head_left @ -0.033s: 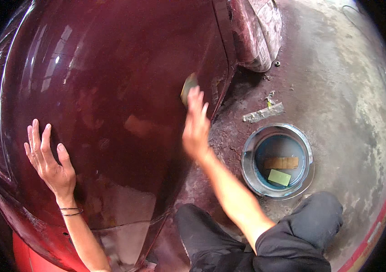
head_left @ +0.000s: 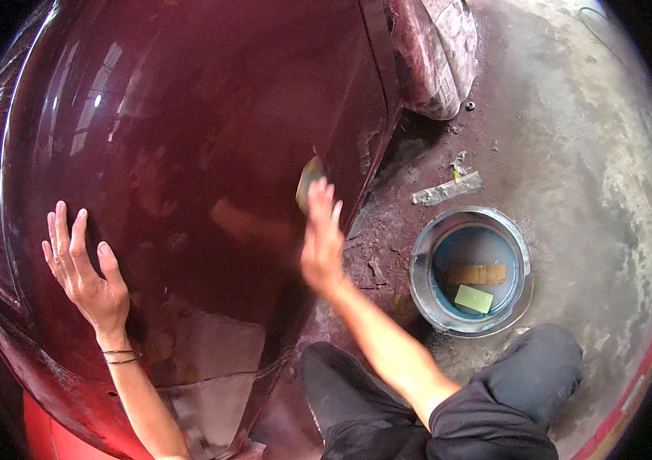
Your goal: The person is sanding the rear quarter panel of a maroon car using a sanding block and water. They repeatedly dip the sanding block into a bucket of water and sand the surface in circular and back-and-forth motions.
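A glossy dark-red car body panel (head_left: 211, 115) fills the left and middle of the view. My left hand (head_left: 88, 276) rests on it with fingers spread and nothing in its grip. On the panel's right part, my right hand (head_left: 322, 241) presses a thin, curved olive-grey sanding pad (head_left: 310, 181) against the paint. Only the pad's far end shows beyond the fingertips; the fingers are slightly blurred and hide the rest.
On the floor to the right stands a round bucket (head_left: 527, 257) of cloudy water, with a brown block (head_left: 477, 274) and a pale green block (head_left: 474, 299) inside. Beyond it lie a tape strip (head_left: 446, 189) and a small ring-shaped part (head_left: 471, 106). Plastic sheeting (head_left: 448, 69) covers something at the far side.
My right hand and the sanding pad have slid nearer to me and slightly left along the panel. My left hand has stayed in place.
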`<state>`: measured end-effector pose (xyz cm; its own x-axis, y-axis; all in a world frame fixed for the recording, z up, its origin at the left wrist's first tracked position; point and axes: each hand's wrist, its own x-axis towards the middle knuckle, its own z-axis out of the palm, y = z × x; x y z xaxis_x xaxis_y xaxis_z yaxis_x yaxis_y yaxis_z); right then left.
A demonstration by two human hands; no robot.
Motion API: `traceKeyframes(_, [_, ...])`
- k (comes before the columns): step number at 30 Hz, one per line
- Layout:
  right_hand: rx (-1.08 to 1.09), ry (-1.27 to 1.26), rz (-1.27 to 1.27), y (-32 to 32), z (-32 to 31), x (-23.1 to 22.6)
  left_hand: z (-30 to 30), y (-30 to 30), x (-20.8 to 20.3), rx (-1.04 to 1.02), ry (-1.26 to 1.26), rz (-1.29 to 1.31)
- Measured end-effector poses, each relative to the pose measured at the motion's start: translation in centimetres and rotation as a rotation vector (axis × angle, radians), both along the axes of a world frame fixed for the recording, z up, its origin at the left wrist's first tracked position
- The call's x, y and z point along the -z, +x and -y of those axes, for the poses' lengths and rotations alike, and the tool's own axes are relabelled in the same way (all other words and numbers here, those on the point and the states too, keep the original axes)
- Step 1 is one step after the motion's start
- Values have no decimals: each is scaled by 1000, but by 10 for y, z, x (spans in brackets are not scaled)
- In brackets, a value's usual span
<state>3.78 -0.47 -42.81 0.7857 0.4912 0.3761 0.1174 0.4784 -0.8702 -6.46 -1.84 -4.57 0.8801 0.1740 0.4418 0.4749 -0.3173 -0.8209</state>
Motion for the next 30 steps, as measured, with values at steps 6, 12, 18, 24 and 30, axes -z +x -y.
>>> traceKeyframes(6, [49, -18, 23, 54, -40, 18, 0, -3, -3, 6, 9, -25])
traceKeyframes(12, [102, -36, -54, 87, -45, 13, -4, 0, 4, 40, 0, 3])
traceKeyframes(18, [-63, -67, -129, -39, 3, 42, 1, -4, 0, 35, -7, 2])
traceKeyframes(24, [5, -205, -207, 167, -67, 34, -5, -5, -3, 38, 29, -36])
traceKeyframes(30, [-171, -104, -325, -17, -8, 74, -6, -8, -1, 23, 34, -31])
